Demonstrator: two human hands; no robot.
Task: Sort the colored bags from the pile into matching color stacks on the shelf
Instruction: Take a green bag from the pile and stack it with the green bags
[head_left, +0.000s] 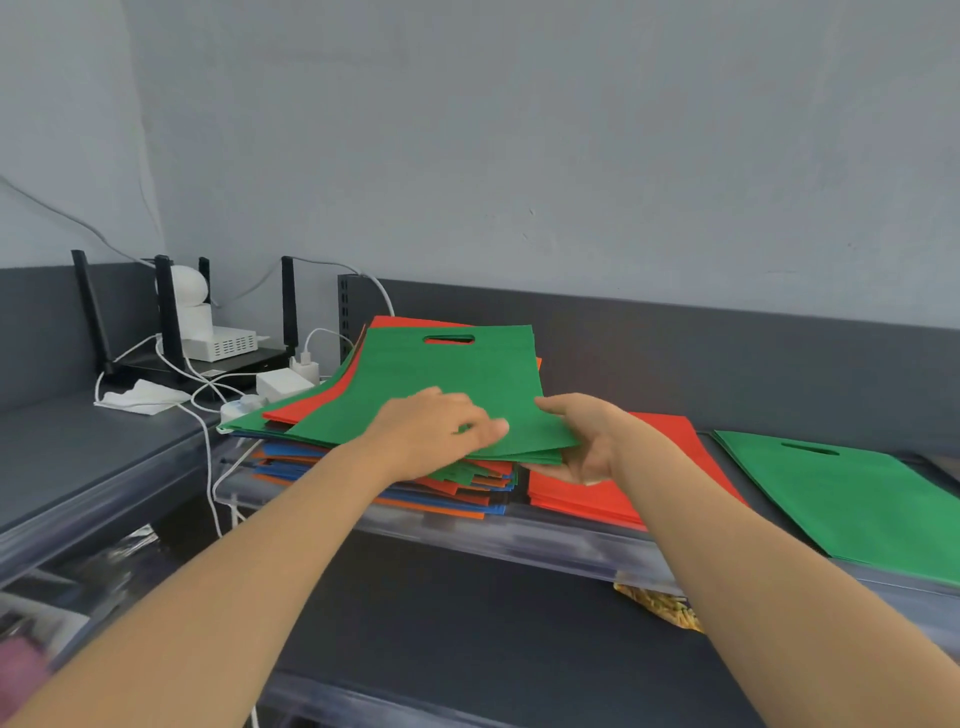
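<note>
"Green bag (441, 384), the top one: where does it sit, and who has it?"

"It lies flat on top of the pile (395, 478), with both hands at its near edge. The right hand (587, 436) pinches the near right corner, thumb on top and palm beneath. The left hand (436, 431) rests on the same edge, just left of that corner, with bent fingers. Whether they nip the cloth or only press on it, I cannot tell."

"And how does the bag run from there?"

"Its long axis points straight away from the hands, so the handle slot (449, 339) is at the pile's far side."

"So where should it go?"

"Right of the pile. The red stack (675, 467) lies just beside it, and the green stack (852, 499) is beyond that, its slot also at the far end."

"Then the right hand is nearer?"

"Yes. I judge the bag needs a lift and a sideways carry over the red stack, with no turning."
</note>
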